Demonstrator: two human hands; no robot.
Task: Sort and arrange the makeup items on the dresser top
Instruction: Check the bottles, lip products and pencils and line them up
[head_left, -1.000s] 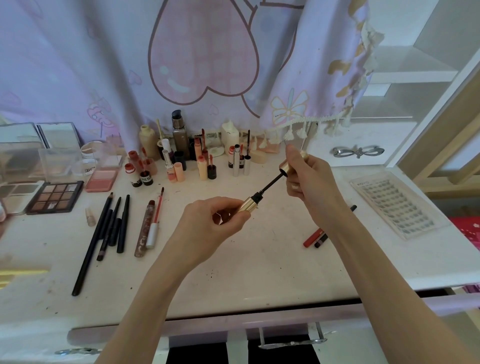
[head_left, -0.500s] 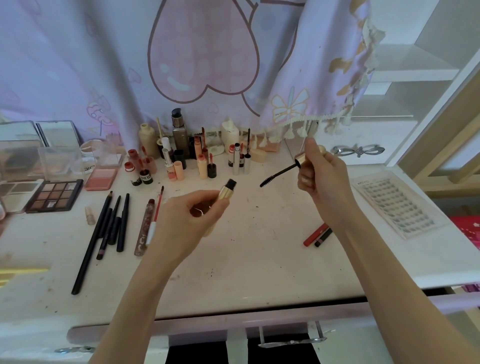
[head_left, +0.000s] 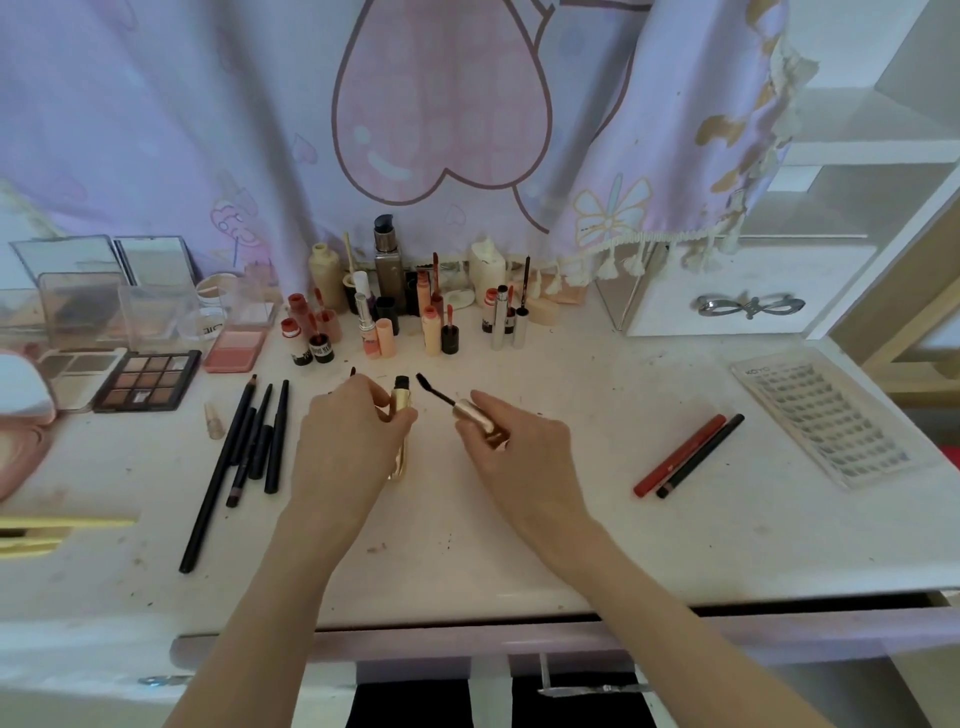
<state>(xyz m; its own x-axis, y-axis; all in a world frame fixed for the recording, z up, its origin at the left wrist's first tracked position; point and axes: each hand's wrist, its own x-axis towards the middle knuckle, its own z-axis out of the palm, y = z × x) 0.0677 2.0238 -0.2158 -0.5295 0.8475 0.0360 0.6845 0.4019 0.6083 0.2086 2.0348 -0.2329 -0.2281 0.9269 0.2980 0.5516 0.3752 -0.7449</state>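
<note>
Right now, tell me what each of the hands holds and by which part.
Left hand grips the gold mascara tube around its upper body; right hand pinches the mascara wand by its gold cap.

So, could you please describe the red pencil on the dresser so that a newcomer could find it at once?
Start at the white lash tray near the dresser top's right edge. Just left of it two slim pencils lie side by side, slanting. The red pencil is the left one; its neighbour, the black pencil, is dark all along.
</note>
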